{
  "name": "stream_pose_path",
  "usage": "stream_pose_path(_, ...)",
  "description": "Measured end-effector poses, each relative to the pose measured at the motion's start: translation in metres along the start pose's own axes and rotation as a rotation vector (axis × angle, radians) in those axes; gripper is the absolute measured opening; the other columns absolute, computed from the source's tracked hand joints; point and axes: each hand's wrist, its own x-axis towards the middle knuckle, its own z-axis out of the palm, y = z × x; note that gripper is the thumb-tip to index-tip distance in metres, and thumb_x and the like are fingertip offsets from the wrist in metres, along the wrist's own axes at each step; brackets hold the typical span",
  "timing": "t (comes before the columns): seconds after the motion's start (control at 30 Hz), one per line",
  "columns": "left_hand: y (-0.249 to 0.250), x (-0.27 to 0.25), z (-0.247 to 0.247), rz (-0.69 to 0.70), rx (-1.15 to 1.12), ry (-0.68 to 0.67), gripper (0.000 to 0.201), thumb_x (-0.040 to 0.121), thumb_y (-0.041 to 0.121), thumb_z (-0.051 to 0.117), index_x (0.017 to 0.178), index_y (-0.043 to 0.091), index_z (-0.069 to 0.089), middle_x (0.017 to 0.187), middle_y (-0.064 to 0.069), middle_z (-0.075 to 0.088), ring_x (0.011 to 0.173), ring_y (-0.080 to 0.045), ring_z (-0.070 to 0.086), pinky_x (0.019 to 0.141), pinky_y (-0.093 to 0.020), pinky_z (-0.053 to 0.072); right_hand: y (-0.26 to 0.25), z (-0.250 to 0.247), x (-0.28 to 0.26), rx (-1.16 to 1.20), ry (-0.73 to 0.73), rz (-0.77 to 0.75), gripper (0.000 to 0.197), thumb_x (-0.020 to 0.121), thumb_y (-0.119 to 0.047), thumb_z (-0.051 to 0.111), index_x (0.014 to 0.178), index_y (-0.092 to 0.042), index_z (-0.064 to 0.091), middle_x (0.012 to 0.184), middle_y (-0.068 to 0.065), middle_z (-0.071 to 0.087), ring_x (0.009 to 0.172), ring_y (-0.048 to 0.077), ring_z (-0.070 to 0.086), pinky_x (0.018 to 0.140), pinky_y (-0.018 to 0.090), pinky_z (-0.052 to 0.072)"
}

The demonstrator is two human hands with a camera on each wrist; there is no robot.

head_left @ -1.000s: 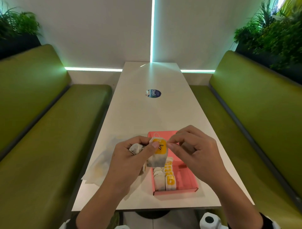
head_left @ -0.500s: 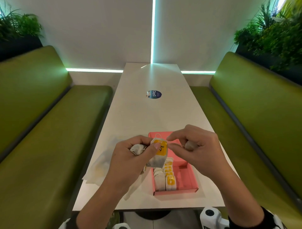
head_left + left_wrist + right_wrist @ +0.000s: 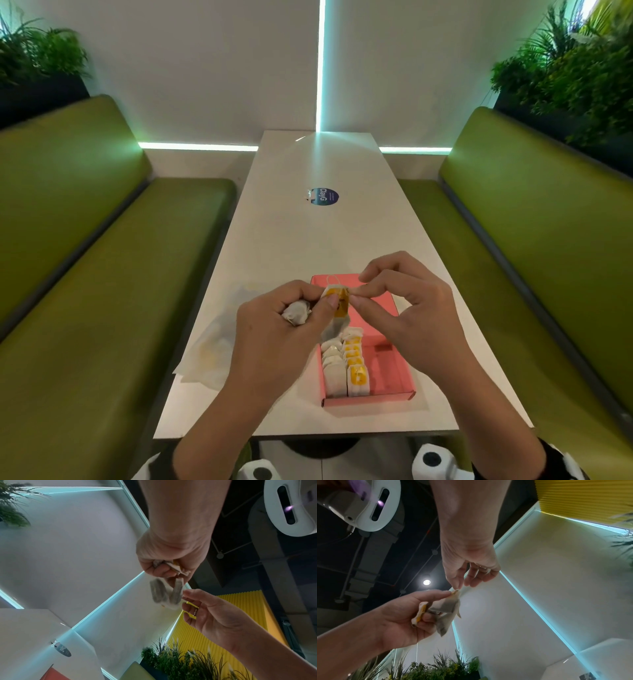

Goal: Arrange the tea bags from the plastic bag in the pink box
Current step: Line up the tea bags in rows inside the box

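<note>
While both hands hover above the far half of the pink box (image 3: 394, 383), my left hand (image 3: 274, 329) grips a small bunch of tea bags (image 3: 296, 311). One bag with a yellow tag (image 3: 339, 301) sticks up between left thumb and forefinger. My right hand (image 3: 407, 308) pinches the top corner of that same tagged bag with thumb and forefinger; the other right fingers (image 3: 476, 577) hang loosely curled, holding nothing.

Head view: the lower part of the raised bag is hidden behind my left thumb. How many bags sit in the left fist I cannot count; from the left wrist view at least two grey bag bodies (image 3: 164, 593) dangle below the fist, blurred.

Pink box lies open on the white tabletop (image 3: 308, 240), near its close edge. Two rows of bags stand in its left side: plain white backs (image 3: 332, 363) at left, yellow tags (image 3: 354, 359) beside them. Far ends of both rows are covered by my hands.

Plastic bag (image 3: 212, 346) lies flat on the tabletop left of the box, partly behind my left forearm; contents hard to make out, a faint yellow patch only.
</note>
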Motion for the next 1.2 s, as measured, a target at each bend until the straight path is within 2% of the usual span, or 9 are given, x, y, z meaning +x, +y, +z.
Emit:
stream_pose_path(0.17,-0.006,-0.002,0.003,0.139,0.109,0.070,0.019,0.077,0.046,0.069,0.064,0.033,0.064,0.068,0.019,0.064,0.057,-0.003,0.057,0.049,-0.009,0.041,-0.001,0.006,-0.007,-0.127,0.019,-0.019,0.014,0.074,-0.030,0.067,0.071,-0.016,0.071,0.084,-0.012,0.052,0.078,0.002,0.053,0.068,0.031,0.048)
stream_pose_path(0.33,-0.007,-0.005,0.009,0.098,0.018,0.110,0.010,0.074,0.044,0.069,0.069,0.035,0.067,0.066,0.015,0.065,0.054,-0.003,0.055,0.049,-0.018,0.046,-0.012,0.006,-0.009,0.127,-0.088,0.264,0.006,0.068,-0.027,0.070,0.065,-0.032,0.070,0.095,-0.017,0.056,0.090,0.000,0.056,0.075,0.007,0.040)
stream_pose_path(0.43,-0.001,-0.006,0.010,0.061,-0.087,0.081,0.005,0.071,0.036,0.065,0.075,0.034,0.067,0.062,0.018,0.065,0.054,0.001,0.057,0.049,-0.011,0.045,-0.013,0.004,-0.010,0.261,-0.155,0.396,0.008,0.071,-0.032,0.066,0.067,-0.029,0.073,0.102,-0.020,0.058,0.096,0.006,0.058,0.083,0.020,0.046)
stream_pose_path(0.53,0.000,-0.005,0.011,0.046,-0.147,0.072,0.012,0.072,0.033,0.065,0.079,0.025,0.070,0.055,0.017,0.061,0.042,0.003,0.051,0.043,-0.007,0.039,-0.014,0.003,-0.007,0.459,-0.127,0.465,0.020,0.079,-0.025,0.065,0.061,-0.021,0.074,0.096,-0.011,0.063,0.097,0.008,0.061,0.083,0.021,0.049)
stream_pose_path(0.63,0.000,-0.003,0.011,0.029,-0.188,0.074,0.011,0.071,0.031,0.066,0.080,0.026,0.070,0.062,0.017,0.065,0.053,0.001,0.058,0.049,-0.009,0.044,-0.013,0.003,-0.003,0.474,-0.053,0.467,0.017,0.074,-0.021,0.070,0.060,-0.011,0.067,0.086,0.001,0.068,0.087,0.018,0.065,0.083,0.034,0.052)
stream_pose_path(0.8,0.002,0.000,0.009,0.064,-0.137,0.009,0.024,0.073,0.031,0.068,0.097,0.035,0.065,0.075,0.020,0.067,0.056,0.002,0.057,0.049,-0.009,0.044,-0.013,0.003,0.000,0.500,-0.020,0.434,0.023,0.067,-0.010,0.073,0.067,-0.026,0.057,0.068,0.000,0.063,0.067,0.011,0.061,0.063,0.026,0.049)
stream_pose_path(0.9,0.002,0.008,0.001,0.270,0.029,-0.027,0.032,0.082,0.030,0.070,0.112,0.038,0.062,0.090,0.017,0.064,0.069,0.002,0.058,0.059,-0.009,0.048,-0.015,0.001,0.001,0.515,-0.038,0.419,0.026,0.066,-0.010,0.072,0.070,-0.029,0.055,0.065,0.000,0.063,0.063,0.015,0.059,0.061,0.027,0.049)
stream_pose_path(1.03,-0.003,0.014,-0.006,0.541,0.247,0.069,0.010,0.082,0.022,0.067,0.092,0.021,0.070,0.094,-0.001,0.063,0.073,-0.005,0.059,0.064,-0.012,0.046,-0.015,-0.001,0.002,0.546,-0.020,0.435,0.031,0.068,-0.004,0.075,0.068,-0.029,0.057,0.068,0.006,0.061,0.067,0.021,0.057,0.066,0.035,0.048)
stream_pose_path(1.2,-0.012,0.016,-0.024,0.435,0.332,-0.114,0.006,0.080,0.021,0.067,0.083,0.019,0.072,0.091,0.009,0.065,0.080,-0.003,0.062,0.068,-0.015,0.049,-0.013,-0.004,0.004,0.546,0.057,0.494,0.039,0.073,0.010,0.070,0.065,-0.026,0.056,0.064,0.000,0.058,0.067,0.020,0.053,0.063,0.030,0.046)
